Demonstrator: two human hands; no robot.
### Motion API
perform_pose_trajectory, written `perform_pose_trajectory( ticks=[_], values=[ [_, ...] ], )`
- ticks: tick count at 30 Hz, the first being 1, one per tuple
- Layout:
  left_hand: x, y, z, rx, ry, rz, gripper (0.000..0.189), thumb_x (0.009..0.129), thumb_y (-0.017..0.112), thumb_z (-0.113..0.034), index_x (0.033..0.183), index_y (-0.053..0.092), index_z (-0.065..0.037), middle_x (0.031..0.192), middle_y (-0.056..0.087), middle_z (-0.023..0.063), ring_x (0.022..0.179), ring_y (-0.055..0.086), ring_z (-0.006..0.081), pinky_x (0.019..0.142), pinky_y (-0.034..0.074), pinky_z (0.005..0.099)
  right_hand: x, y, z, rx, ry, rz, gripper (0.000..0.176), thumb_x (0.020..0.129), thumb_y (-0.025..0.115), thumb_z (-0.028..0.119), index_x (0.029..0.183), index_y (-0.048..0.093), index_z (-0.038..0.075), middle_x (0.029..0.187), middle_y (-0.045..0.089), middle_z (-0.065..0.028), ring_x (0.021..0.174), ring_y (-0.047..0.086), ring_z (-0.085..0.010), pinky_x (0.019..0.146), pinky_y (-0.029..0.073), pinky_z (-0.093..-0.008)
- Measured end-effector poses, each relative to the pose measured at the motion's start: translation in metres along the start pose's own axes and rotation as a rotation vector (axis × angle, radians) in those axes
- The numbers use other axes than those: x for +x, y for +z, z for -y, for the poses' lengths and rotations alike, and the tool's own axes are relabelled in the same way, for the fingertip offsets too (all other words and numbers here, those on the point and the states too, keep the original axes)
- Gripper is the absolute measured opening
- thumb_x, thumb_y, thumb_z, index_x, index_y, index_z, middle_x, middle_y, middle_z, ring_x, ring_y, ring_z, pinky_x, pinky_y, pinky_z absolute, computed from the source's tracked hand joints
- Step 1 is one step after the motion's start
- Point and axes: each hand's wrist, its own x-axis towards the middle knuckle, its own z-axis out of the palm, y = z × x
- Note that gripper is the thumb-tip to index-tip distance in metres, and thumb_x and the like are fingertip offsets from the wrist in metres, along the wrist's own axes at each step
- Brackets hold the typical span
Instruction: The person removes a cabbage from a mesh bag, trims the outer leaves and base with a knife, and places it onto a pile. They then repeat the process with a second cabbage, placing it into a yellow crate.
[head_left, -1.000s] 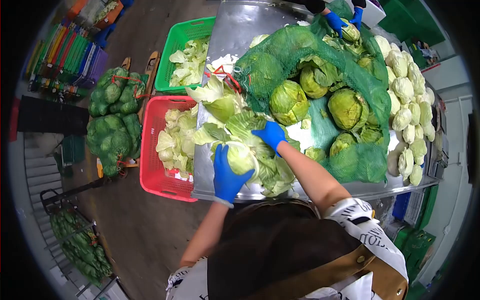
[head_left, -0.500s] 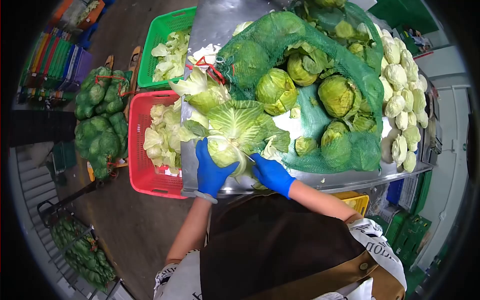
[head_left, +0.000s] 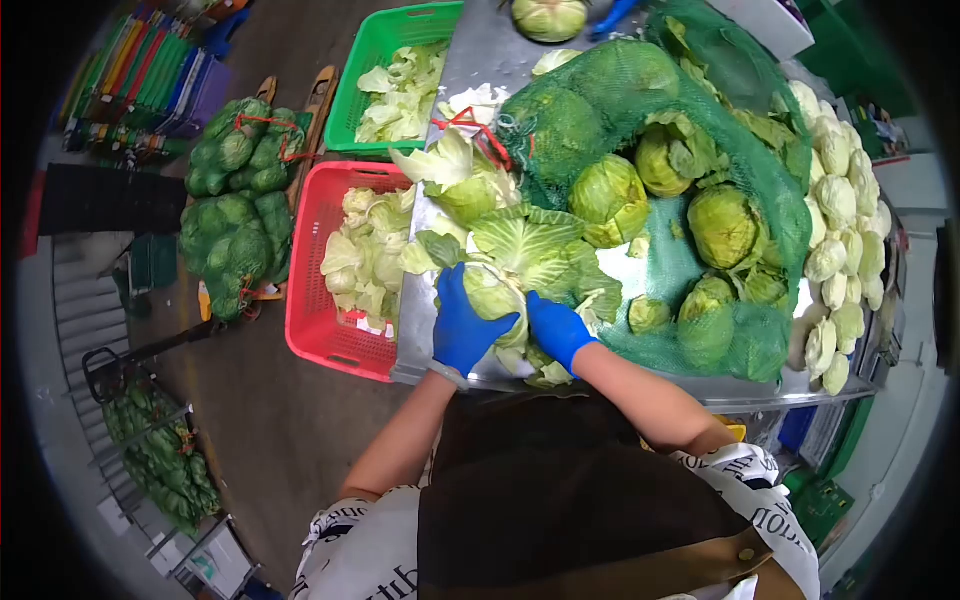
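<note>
A pale green cabbage lies at the table's near edge, its large outer leaves spread out behind it. My left hand, in a blue glove, grips the cabbage from the left, thumb reaching across its near side. On the other side, my right hand, also gloved in blue, is closed with its fingertips against the cabbage near its stem end. Whatever those fingers hold is hidden. Loose leaves lie below the hands. To the right, whole cabbages rest in an opened green net bag.
Red and green baskets of leaves stand left of the metal table. Peeled cabbages are piled at right. Another person's blue-gloved hand is beside a cabbage at the far end. Netted cabbages sit on the floor.
The head view has shifted, so the table appears farther right. My right hand has moved closer to my left against the cabbage. Another person's gloved hand and a cabbage now show at the top.
</note>
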Motion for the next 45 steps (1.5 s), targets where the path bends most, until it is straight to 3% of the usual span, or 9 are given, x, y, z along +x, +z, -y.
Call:
perform_pose_trajectory(
  ticks=[8,12,25,30,32,35,40,42,45],
  values=[
    [0.033,-0.015,0.022,-0.004,0.091,0.104,0.097,0.061,0.087,-0.036,0.135,0.034,-0.001,0.133,0.042,0.0189,0.120,0.048,0.0306,0.099,0.044,0.0391,-0.021,0.010,0.004,0.038,0.051,-0.051,0.019,0.088,0.046,0.007,0.106,0.048,0.001,0.086,0.064,-0.0215,0.074,0.066,-0.0361,0.064,0.053,-0.0436],
    [0.081,-0.030,0.045,-0.522,-0.233,0.389,0.095,0.064,0.087,-0.034,0.132,0.035,0.007,0.119,0.055,0.0210,0.108,0.058,0.0260,0.086,0.052,0.0357,0.024,0.032,0.004,-0.022,0.132,-0.120,0.014,0.087,0.049,0.006,0.101,0.048,0.003,0.084,0.063,-0.0217,0.070,0.066,-0.0344,0.059,0.054,-0.0410],
    [0.056,-0.004,0.030,-0.182,-0.086,0.088,0.096,0.063,0.087,-0.033,0.133,0.036,0.009,0.125,0.050,0.0245,0.113,0.054,0.0307,0.096,0.046,0.0376,0.016,0.034,-0.010,-0.055,0.127,-0.223,0.016,0.087,0.049,0.008,0.102,0.052,0.004,0.084,0.065,-0.0205,0.077,0.067,-0.0350,0.064,0.055,-0.0437],
    [0.008,0.002,0.005,0.061,0.072,0.039,0.108,0.058,0.088,-0.038,0.140,0.029,0.000,0.136,0.038,0.0226,0.126,0.040,0.0366,0.106,0.036,0.0410,0.009,0.053,-0.017,-0.002,0.249,-0.168,0.016,0.088,0.049,0.010,0.101,0.055,0.003,0.089,0.067,-0.0226,0.082,0.067,-0.0351,0.065,0.054,-0.0438],
    [-0.011,0.006,0.006,-0.040,0.116,-0.079,0.108,0.061,0.087,-0.035,0.142,0.025,-0.001,0.139,0.034,0.0232,0.129,0.035,0.0373,0.107,0.034,0.0422,0.005,0.066,-0.031,0.066,0.226,-0.223,0.016,0.087,0.050,0.012,0.094,0.058,-0.001,0.084,0.067,-0.0221,0.072,0.068,-0.0337,0.057,0.053,-0.0437],
    [-0.031,0.017,0.014,-0.228,0.061,-0.335,0.105,0.063,0.086,-0.027,0.143,0.023,0.002,0.141,0.033,0.0220,0.130,0.035,0.0349,0.108,0.032,0.0406,0.002,0.032,-0.018,0.653,0.360,0.287,0.022,0.084,0.051,0.014,0.091,0.058,-0.005,0.073,0.065,-0.0198,0.057,0.064,-0.0292,0.046,0.049,-0.0412],
    [-0.027,0.041,0.008,-0.761,-0.186,-0.463,0.095,0.065,0.085,-0.013,0.140,0.030,0.003,0.139,0.039,0.0163,0.124,0.044,0.0268,0.104,0.038,0.0361,-0.009,0.006,0.012,0.725,0.392,0.199,0.026,0.083,0.055,0.020,0.085,0.061,-0.005,0.067,0.061,-0.0184,0.049,0.059,-0.0235,0.040,0.046,-0.0361],
    [-0.023,0.018,0.018,-0.867,-0.192,-0.295,0.089,0.066,0.083,-0.011,0.139,0.034,0.002,0.135,0.045,0.0156,0.120,0.048,0.0255,0.100,0.042,0.0354,0.004,-0.011,-0.009,0.491,0.180,0.172,0.029,0.084,0.057,0.025,0.087,0.063,-0.003,0.071,0.063,-0.0202,0.055,0.062,-0.0277,0.047,0.049,-0.0395],
    [-0.033,-0.025,0.046,-1.106,-0.315,0.029,0.072,0.073,0.072,-0.008,0.136,0.039,0.000,0.129,0.052,0.0138,0.117,0.053,0.0253,0.097,0.047,0.0369,0.014,-0.070,-0.019,0.412,0.303,0.297,0.035,0.085,0.059,0.034,0.089,0.066,0.000,0.084,0.066,-0.0228,0.076,0.065,-0.0366,0.068,0.052,-0.0450]
  ],
)
